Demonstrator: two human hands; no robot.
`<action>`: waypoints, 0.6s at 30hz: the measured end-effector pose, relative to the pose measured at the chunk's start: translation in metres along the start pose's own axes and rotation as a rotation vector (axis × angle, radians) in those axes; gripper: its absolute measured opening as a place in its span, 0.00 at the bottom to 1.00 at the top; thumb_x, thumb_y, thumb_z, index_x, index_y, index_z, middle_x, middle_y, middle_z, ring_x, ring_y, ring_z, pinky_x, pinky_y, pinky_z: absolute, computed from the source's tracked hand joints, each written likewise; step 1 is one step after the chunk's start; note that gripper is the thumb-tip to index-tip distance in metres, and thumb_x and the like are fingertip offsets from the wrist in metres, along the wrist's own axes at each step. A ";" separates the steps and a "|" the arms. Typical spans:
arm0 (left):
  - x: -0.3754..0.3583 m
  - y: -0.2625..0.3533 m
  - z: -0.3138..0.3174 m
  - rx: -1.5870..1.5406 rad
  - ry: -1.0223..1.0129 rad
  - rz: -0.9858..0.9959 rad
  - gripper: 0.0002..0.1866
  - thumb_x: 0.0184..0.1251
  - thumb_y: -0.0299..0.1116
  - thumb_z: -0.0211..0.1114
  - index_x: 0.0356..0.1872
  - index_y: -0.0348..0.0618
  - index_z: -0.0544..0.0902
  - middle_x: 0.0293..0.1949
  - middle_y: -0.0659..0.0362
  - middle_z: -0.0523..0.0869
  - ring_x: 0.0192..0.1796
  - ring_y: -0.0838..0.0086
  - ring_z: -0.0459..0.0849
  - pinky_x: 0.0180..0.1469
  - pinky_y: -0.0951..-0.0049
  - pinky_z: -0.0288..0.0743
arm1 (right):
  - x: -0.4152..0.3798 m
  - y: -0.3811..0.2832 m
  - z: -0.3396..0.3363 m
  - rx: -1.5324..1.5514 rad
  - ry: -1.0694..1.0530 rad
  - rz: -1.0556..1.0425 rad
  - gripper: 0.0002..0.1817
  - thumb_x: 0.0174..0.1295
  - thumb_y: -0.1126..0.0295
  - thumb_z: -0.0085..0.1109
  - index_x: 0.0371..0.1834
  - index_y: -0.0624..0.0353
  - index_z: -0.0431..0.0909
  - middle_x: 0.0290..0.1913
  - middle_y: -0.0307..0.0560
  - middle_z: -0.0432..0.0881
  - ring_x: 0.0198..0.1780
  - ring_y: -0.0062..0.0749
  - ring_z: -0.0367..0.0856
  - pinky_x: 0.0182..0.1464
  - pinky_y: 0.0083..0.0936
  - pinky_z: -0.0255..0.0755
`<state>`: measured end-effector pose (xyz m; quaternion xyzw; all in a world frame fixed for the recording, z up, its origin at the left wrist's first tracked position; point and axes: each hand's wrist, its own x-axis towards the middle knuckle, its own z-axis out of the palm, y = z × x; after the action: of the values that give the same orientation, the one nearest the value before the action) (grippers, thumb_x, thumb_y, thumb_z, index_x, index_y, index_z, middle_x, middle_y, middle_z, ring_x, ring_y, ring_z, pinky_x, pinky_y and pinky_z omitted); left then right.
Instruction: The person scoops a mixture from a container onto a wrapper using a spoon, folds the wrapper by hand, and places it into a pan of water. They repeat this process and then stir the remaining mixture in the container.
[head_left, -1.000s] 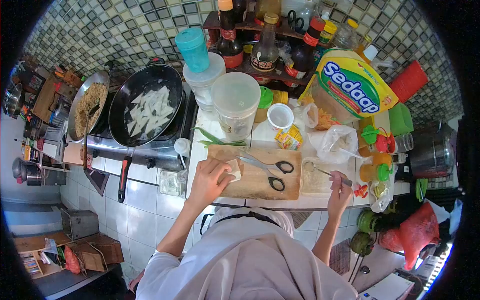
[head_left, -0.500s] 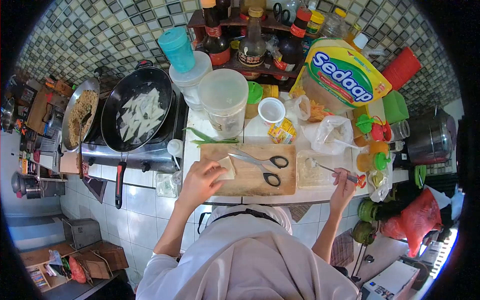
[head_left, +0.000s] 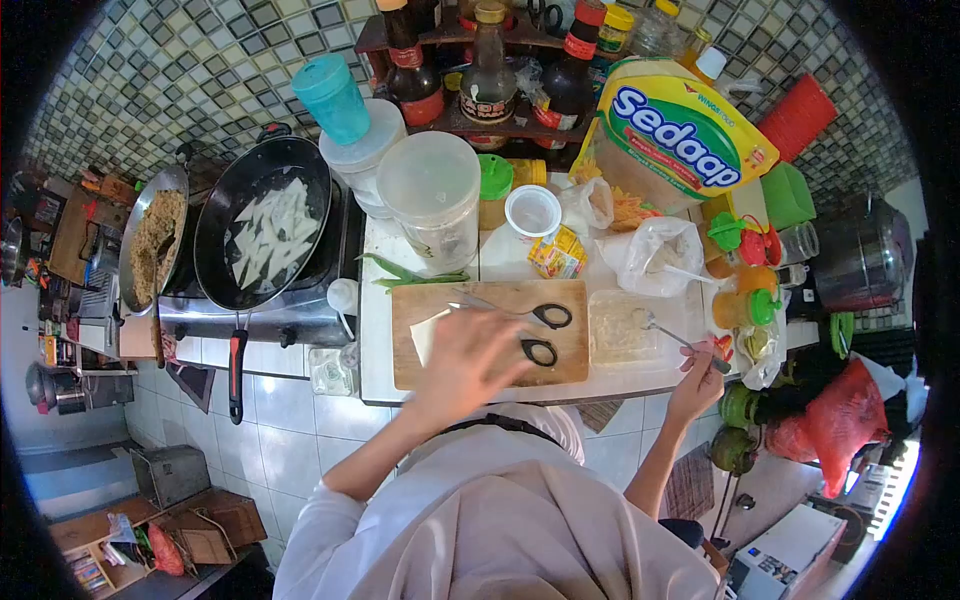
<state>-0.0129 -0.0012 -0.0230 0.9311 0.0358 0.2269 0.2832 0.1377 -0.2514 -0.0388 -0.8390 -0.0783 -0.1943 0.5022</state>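
My left hand (head_left: 470, 360), blurred by motion, hovers above the wooden cutting board (head_left: 480, 378) with its fingers apart and nothing held. Beneath and left of it, a pale wrapper sheet (head_left: 425, 335) lies on the board. Scissors with black handles (head_left: 540, 352) rest on the board, partly covered by that hand. To the right, my right hand (head_left: 695, 385) grips the handle of a metal spoon (head_left: 672, 338). The spoon's bowl is over a clear shallow plastic container (head_left: 620, 345) beside the board.
A black pan with white pieces (head_left: 275, 230) and a pan of brown filling (head_left: 155, 235) stand on the stove at left. Behind the board are green chilies (head_left: 400, 274), tall tubs (head_left: 430, 195), a white cup (head_left: 532, 210) and a Sedaap pouch (head_left: 680, 135).
My left hand has let go of the pale sheet and moved right over the scissors. The spoon in my right hand no longer shows the white lump on its tip.
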 end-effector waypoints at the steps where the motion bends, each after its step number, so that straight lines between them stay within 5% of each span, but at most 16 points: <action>1: 0.011 0.011 0.010 -0.059 -0.047 0.070 0.29 0.45 0.46 0.67 0.49 0.46 0.72 0.44 0.58 0.74 0.48 0.62 0.71 0.51 0.59 0.60 | 0.001 0.000 0.000 -0.005 0.018 -0.007 0.13 0.62 0.72 0.42 0.27 0.69 0.74 0.22 0.43 0.77 0.19 0.17 0.65 0.23 0.15 0.60; 4: 0.029 0.035 0.052 -0.086 -0.237 0.097 0.41 0.44 0.48 0.67 0.60 0.43 0.61 0.54 0.50 0.68 0.58 0.58 0.63 0.55 0.48 0.55 | 0.001 -0.008 0.000 -0.096 0.011 -0.049 0.12 0.57 0.74 0.42 0.22 0.67 0.74 0.23 0.42 0.77 0.19 0.23 0.69 0.22 0.20 0.62; 6: 0.038 0.039 0.079 0.120 -0.338 0.081 0.56 0.35 0.55 0.69 0.65 0.44 0.49 0.61 0.41 0.56 0.66 0.51 0.50 0.59 0.37 0.41 | -0.001 -0.004 0.002 -0.089 0.018 -0.034 0.12 0.58 0.74 0.42 0.22 0.67 0.74 0.23 0.43 0.77 0.19 0.24 0.70 0.22 0.20 0.63; 9: 0.053 0.040 0.091 0.145 -0.406 0.018 0.62 0.30 0.57 0.70 0.66 0.45 0.41 0.63 0.40 0.49 0.67 0.47 0.44 0.57 0.30 0.36 | -0.003 -0.008 0.003 -0.114 -0.003 -0.021 0.12 0.58 0.74 0.41 0.22 0.66 0.73 0.23 0.43 0.76 0.20 0.27 0.71 0.23 0.21 0.64; 18: 0.062 0.042 0.093 0.201 -0.485 0.001 0.65 0.25 0.54 0.72 0.65 0.40 0.41 0.62 0.47 0.57 0.68 0.54 0.41 0.55 0.28 0.34 | -0.017 -0.015 0.014 -0.146 -0.135 -0.041 0.11 0.60 0.74 0.40 0.24 0.65 0.71 0.24 0.46 0.73 0.24 0.31 0.71 0.27 0.24 0.65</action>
<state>0.0812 -0.0719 -0.0441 0.9818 -0.0112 -0.0073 0.1897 0.1210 -0.2312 -0.0389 -0.8827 -0.1146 -0.1529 0.4294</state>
